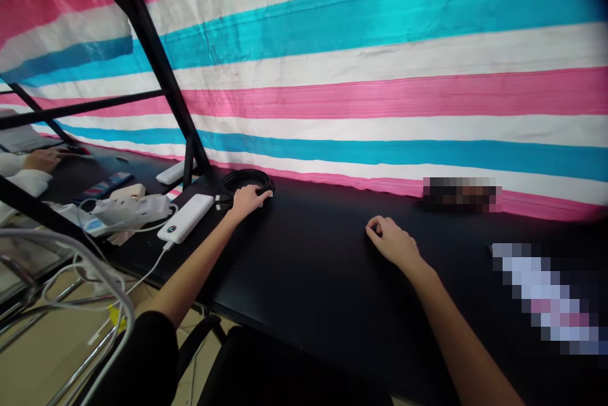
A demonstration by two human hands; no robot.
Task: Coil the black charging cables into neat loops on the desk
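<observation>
A coiled black cable (247,176) lies at the back of the black table (304,279), by the foot of the dark frame. My left hand (247,201) is on the near right side of the coil, its fingers curled over the loops; some fingertips are hidden. Cable plugs (219,203) stick out just left of that hand. Further left, a white power bank (185,219) has a white cable plugged into its near end. My right hand (393,240) rests on the tabletop, its fingers loosely curled in and nothing visible in them.
A white power strip (133,208) with chargers and tangled white cables sits at left. A black metal frame (164,70) rises beside it. Another person's hand (42,159) is at far left. Blurred-out items (541,295) lie at right. A striped sheet (380,95) hangs behind.
</observation>
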